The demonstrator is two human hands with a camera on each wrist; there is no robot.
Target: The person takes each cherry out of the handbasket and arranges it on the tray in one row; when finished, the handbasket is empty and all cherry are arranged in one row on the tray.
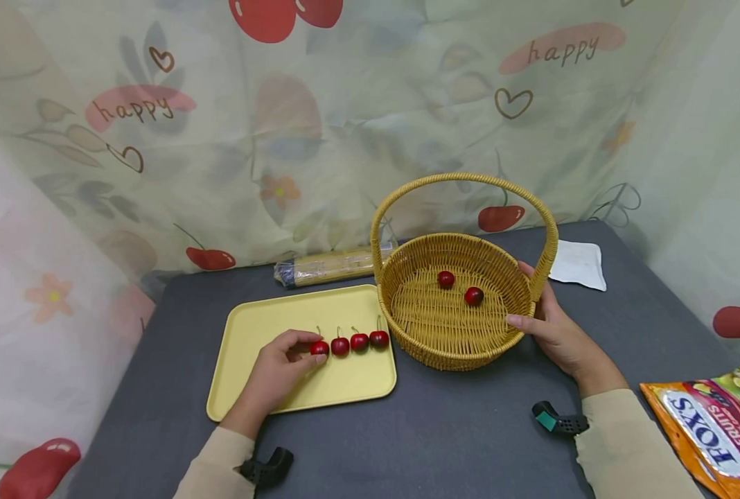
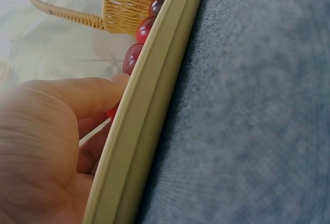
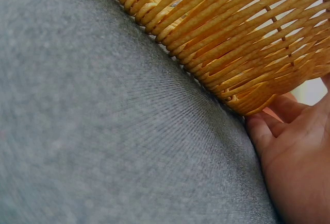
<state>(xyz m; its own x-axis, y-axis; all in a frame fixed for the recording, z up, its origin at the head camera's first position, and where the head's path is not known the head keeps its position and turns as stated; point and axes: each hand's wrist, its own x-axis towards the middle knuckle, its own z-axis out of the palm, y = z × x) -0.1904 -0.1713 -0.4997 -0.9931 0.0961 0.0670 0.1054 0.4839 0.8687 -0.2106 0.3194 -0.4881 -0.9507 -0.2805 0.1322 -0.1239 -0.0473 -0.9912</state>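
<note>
On the yellow tray (image 1: pixel 264 320), red cherries with stems stand in a row towards the right edge. My left hand (image 1: pixel 275 378) pinches the leftmost cherry (image 1: pixel 319 348) between thumb and fingers. In the left wrist view the tray's raised rim hides most of that cherry, while the thumb (image 2: pixel 98 92) shows beside it. Right of the tray stands a wicker basket (image 1: pixel 429 352) with a tall arched handle, two cherries (image 1: pixel 473 296) lying apart on its floor. My right hand (image 1: pixel 557 339) grips the basket's right side near the handle's foot, thumb over the rim.
A wrapped roll (image 1: pixel 332 267) lies behind the tray against the patterned curtain. A white flat piece (image 1: pixel 578 265) sits behind the right hand. An orange and purple candy bag (image 1: pixel 716 430) lies by the right forearm. Both wrists wear black bands on the grey tabletop (image 1: pixel 426 443).
</note>
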